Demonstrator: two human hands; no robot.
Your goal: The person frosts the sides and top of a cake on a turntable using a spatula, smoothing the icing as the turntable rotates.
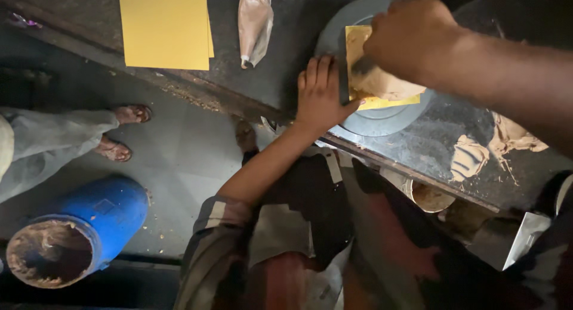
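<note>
Brown paste (382,80) lies in a mound on a yellow card (382,100) on the grey round disc (382,122), only partly spread, with much of the card's near edge bare. Above the disc, the right hand (412,38) has its grip closed on a flat scraper (344,77), while the left hand (322,95) presses flat and open on the disc's left rim. Left of the disc on the table (286,23) lie a filled piping bag (255,23) and spare yellow cards (164,26).

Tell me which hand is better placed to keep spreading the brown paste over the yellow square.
Right. The right hand grips the scraper blade against the brown paste on the yellow square. The left hand lies flat on the grey round disc, likely steadying it.
</note>
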